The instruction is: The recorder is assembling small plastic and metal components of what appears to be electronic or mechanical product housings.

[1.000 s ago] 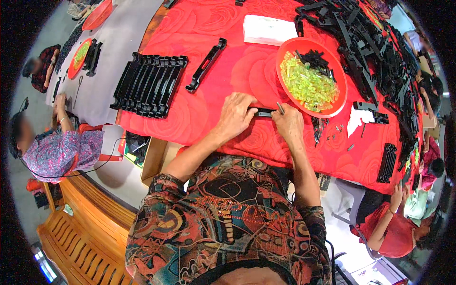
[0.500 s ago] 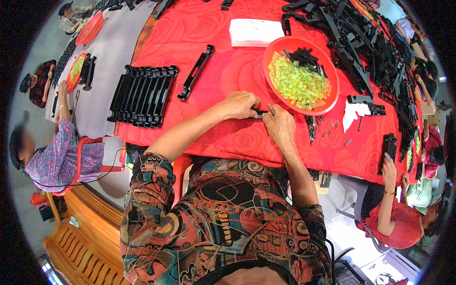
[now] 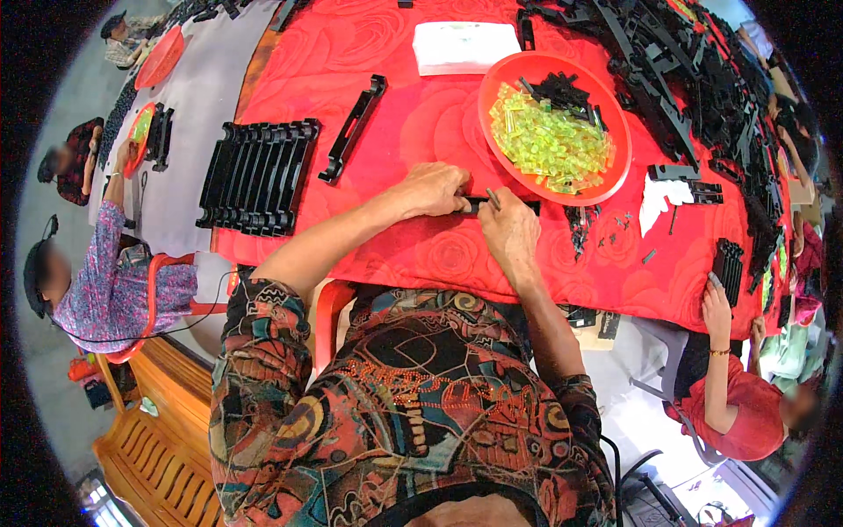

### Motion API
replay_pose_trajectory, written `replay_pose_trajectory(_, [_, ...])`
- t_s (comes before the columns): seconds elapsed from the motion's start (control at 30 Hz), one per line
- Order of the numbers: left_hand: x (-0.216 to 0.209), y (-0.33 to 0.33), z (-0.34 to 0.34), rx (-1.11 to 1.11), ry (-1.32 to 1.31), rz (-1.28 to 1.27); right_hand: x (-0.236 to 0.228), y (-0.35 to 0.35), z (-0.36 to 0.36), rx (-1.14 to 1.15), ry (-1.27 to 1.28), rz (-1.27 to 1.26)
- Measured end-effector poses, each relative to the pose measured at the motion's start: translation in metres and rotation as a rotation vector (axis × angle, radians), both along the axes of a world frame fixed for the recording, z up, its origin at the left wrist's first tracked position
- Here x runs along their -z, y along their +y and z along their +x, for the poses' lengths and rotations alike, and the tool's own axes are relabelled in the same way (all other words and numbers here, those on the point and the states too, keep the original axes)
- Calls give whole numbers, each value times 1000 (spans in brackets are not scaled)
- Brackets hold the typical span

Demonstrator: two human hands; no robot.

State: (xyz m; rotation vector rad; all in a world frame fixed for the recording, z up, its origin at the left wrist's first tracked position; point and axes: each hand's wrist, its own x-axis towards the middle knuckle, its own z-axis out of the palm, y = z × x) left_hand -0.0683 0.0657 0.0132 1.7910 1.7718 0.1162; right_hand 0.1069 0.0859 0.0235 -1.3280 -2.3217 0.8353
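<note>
My left hand [image 3: 435,190] is closed around the left end of a long black plastic part [image 3: 531,207] lying across the red tablecloth in front of me. My right hand [image 3: 512,233] is closed on a thin grey stick-like tool [image 3: 493,198], whose exact kind I cannot make out. Its tip is at the black part, and the part's other end shows beyond my right fingers. Just past my hands stands a red bowl [image 3: 486,114] of yellow-green translucent pieces [image 3: 553,145] and small black pieces [image 3: 562,92].
A row of black plastic parts [image 3: 259,180] lies left, with a single one [image 3: 353,129] beside it. A white box [image 3: 465,47] stands behind. Black parts [image 3: 667,114] heap at right, near a white tissue [image 3: 657,202]. Co-workers sit left [image 3: 132,272] and right [image 3: 733,404].
More of the black part now shows to the right of my right hand. Both hands stay on their things. At right, the co-worker's hand has shifted at a black part.
</note>
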Motion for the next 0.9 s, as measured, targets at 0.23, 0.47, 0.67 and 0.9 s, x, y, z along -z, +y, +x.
replay_pose_trajectory(0.23, [-3, 6, 6, -13, 59, -35, 0, 0, -1, -28, -7, 39])
replay_pose_trajectory(0.47, [-7, 13, 13, -55, 108, -74, 5, 3, -1, -67, -32, 108])
replay_pose_trajectory(0.67, [-4, 18, 7, 36, 48, -35, 6, 3, 0, -120, -148, 197])
replay_pose_trajectory(0.9, [-13, 16, 7, 82, 3, -14, -1, 5, 6, -111, -139, 126])
